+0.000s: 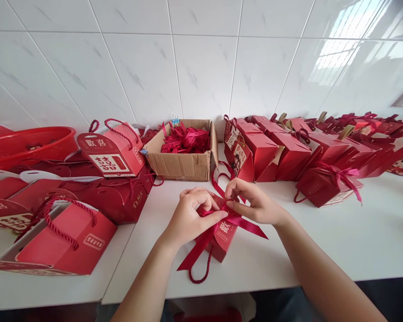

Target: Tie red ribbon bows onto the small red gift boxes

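Note:
A small red gift box (221,241) lies on the white table between my hands, a dark red cord loop (199,281) sticking out toward me. Crimson satin ribbon (251,226) runs across its top, with one tail slanting to the lower left and another to the right. My left hand (196,212) pinches the ribbon between thumb and fingers at the crossing. From the other side, my right hand (250,202) pinches the ribbon at the same spot, fingertips nearly touching the left ones. The fingers partly hide the crossing and the box's far end.
A cardboard box (179,167) of loose crimson ribbons stands against the tiled wall. Red gift boxes (100,152) with rope handles crowd the left, beside a red plastic basin (50,138). Rows of red boxes (260,147) fill the back right; one bow-tied box (325,185) sits nearer.

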`<state>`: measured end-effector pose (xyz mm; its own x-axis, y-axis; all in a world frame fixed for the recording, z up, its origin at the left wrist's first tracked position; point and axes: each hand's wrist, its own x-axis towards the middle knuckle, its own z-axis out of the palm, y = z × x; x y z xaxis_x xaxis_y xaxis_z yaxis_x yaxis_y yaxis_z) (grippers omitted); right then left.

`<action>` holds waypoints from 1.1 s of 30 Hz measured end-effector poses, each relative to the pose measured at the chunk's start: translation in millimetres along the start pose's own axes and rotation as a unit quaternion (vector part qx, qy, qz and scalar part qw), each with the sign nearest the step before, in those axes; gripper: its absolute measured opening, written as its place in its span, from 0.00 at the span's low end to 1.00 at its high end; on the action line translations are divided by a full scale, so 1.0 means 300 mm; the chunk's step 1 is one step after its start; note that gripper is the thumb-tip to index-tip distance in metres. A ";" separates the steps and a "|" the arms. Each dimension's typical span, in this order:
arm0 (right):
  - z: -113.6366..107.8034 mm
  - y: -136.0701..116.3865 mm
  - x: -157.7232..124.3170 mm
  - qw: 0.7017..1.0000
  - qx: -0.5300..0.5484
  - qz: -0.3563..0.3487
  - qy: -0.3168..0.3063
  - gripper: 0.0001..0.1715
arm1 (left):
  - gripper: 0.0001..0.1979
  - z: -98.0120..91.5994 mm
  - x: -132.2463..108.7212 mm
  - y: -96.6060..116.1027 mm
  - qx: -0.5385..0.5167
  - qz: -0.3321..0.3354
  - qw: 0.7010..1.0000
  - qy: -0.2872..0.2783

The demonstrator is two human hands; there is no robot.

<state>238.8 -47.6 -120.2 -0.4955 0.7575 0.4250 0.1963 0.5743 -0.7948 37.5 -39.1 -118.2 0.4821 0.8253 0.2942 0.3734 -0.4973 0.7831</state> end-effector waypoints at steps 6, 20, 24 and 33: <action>0.003 0.005 0.003 1.000 0.012 -0.006 0.009 0.05 | 0.21 0.016 0.002 -0.011 0.007 0.029 0.999 0.044; 0.000 0.023 0.002 0.999 0.053 0.003 0.010 0.04 | 0.21 0.019 -0.006 -0.025 0.047 0.060 0.996 0.050; -0.007 0.028 -0.001 0.998 0.062 0.004 0.021 0.03 | 0.21 0.023 -0.007 -0.023 0.064 0.074 0.994 0.049; -0.024 0.041 -0.004 0.993 0.110 0.017 0.037 0.06 | 0.21 0.020 -0.006 -0.031 0.073 0.089 0.993 0.035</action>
<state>247.7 -39.1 -127.3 -0.4266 0.8008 0.4203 0.0178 0.4721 -0.8814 38.0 -37.5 -129.3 0.4963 0.7352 0.4617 0.4012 -0.6658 0.6290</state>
